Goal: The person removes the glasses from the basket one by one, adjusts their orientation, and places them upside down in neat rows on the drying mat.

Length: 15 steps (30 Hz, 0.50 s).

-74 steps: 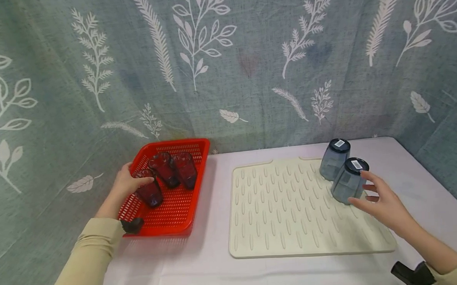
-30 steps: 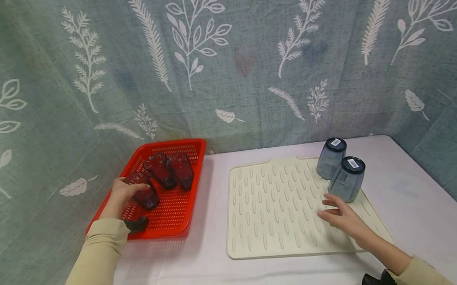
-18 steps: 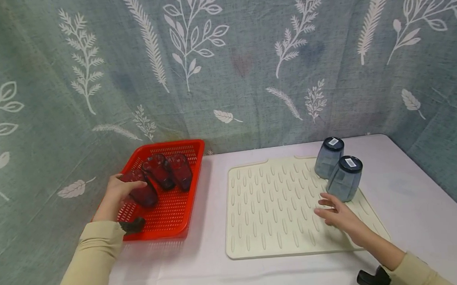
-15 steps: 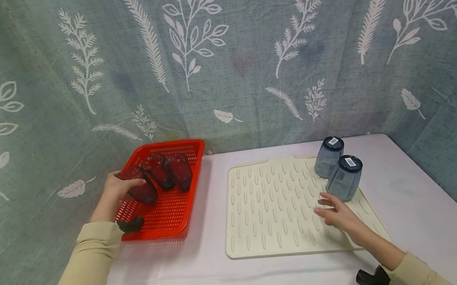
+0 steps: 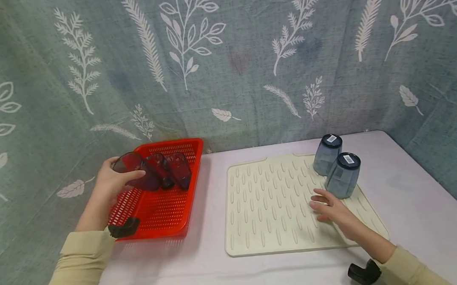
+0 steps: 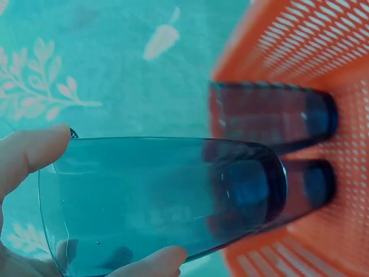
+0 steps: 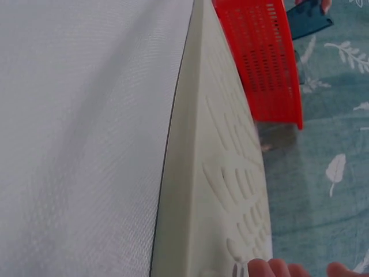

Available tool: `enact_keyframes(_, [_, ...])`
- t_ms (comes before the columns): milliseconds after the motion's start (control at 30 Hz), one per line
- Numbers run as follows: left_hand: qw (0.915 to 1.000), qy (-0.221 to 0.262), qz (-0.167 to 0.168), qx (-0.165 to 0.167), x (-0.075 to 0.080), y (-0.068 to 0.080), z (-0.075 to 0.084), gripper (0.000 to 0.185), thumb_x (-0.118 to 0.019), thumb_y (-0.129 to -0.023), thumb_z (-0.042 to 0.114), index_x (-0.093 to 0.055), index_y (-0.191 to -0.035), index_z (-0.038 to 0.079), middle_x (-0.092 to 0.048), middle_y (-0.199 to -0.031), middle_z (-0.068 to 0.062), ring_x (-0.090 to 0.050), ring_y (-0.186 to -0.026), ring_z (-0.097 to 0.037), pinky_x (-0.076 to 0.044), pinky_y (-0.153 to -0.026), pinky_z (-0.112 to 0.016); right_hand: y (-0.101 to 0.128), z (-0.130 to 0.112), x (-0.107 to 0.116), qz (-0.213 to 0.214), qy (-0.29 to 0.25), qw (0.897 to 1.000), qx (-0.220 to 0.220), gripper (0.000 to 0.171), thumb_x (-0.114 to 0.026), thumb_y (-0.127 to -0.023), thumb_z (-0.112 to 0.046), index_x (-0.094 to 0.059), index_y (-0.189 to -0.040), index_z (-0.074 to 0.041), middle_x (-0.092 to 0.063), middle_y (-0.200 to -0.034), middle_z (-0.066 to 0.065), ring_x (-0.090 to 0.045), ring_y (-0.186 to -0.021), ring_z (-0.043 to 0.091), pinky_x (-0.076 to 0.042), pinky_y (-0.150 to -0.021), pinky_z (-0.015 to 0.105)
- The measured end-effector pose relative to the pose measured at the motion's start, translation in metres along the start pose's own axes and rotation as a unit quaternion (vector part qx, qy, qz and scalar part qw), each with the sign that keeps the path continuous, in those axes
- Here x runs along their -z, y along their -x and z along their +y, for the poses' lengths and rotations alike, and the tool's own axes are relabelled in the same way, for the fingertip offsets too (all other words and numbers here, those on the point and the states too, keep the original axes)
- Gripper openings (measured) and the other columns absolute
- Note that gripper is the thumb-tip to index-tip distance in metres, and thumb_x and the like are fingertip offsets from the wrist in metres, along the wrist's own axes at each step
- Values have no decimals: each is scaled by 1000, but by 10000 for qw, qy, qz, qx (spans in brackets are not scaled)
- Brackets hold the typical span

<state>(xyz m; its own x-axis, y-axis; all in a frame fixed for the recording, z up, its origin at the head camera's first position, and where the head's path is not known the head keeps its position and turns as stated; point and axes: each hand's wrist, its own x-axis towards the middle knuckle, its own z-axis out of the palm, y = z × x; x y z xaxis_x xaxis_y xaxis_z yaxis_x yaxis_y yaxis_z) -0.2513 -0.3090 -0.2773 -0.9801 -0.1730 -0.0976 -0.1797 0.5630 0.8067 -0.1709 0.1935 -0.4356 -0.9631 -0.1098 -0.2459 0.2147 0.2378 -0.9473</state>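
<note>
The left hand (image 5: 109,184) has its fingers (image 6: 29,151) and thumb curled round a dark tumbler (image 5: 135,172), tilted on its side above the near-left corner of the red basket (image 5: 160,209), with 2 more tumblers (image 5: 172,170) lying just beyond its fingertips. The right hand (image 5: 331,208) rests with fingers spread flat on the cream ridged mat (image 5: 269,204). Just past them, 2 blue-grey cups (image 5: 336,165) stand upside down, the nearer one close to the fingertips.
</note>
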Motion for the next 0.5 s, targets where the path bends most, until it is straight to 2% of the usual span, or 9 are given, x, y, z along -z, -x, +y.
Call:
enact_keyframes(167, [9998, 64, -73, -166, -1, 11, 17, 105, -70, -78, 38, 4, -147, 8, -24, -143, -26, -58, -85, -13, -54, -73, -28, -3, 0, 0, -44, -273, 9996, -32, 73, -51, -92, -30, -9, -145, -1, -19, -145, 27, -34, -127, 41, -47, -91, 40])
enact_keyframes(267, [9990, 325, -124, -293, -6, 15, 27, 104, -71, -78, 35, 3, -147, 10, -23, -144, -23, -54, -83, -4, -54, -72, -24, -3, -1, -1, -41, -383, 9993, 25, 73, -51, -92, -31, -10, -145, -2, -20, -145, 27, -35, -126, 42, -47, -91, 40])
enact_keyframes(500, [9929, 943, -367, -625, -20, 26, 45, 98, -71, -79, 26, -1, -147, 12, -23, -144, -17, -52, -87, 1, -53, -70, -20, -5, -6, -4, -112, -569, 9982, 161, 72, -49, -93, -33, -10, -145, -2, -21, -144, 27, -35, -126, 42, -45, -93, 41])
